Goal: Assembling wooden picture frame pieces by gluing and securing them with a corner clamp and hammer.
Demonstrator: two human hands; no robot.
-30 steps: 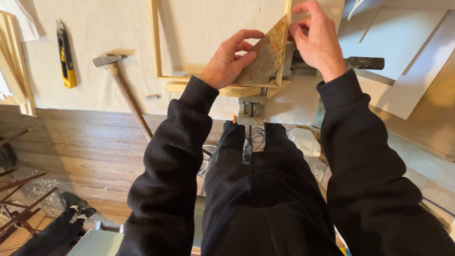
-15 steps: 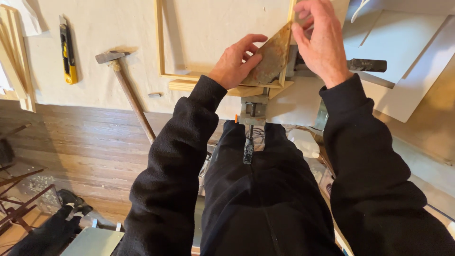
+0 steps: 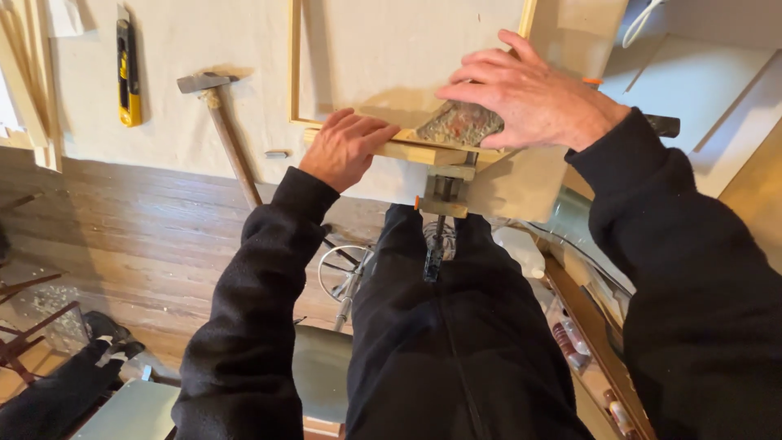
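The right hand [image 3: 529, 102] pressed flat on a mottled sanding block [image 3: 460, 124] at the wooden frame [image 3: 407, 145]'s lower corner, toward one o'clock. The left hand [image 3: 344, 148] lay open, steadying the frame's bottom rail. A hammer [image 3: 221, 122] lay at ten o'clock on the surface [image 3: 187, 138].

Hammer [image 3: 224, 130] left of frame [image 3: 295, 65]; knife [image 3: 127, 73] further left; clamp [image 3: 441, 195] below.
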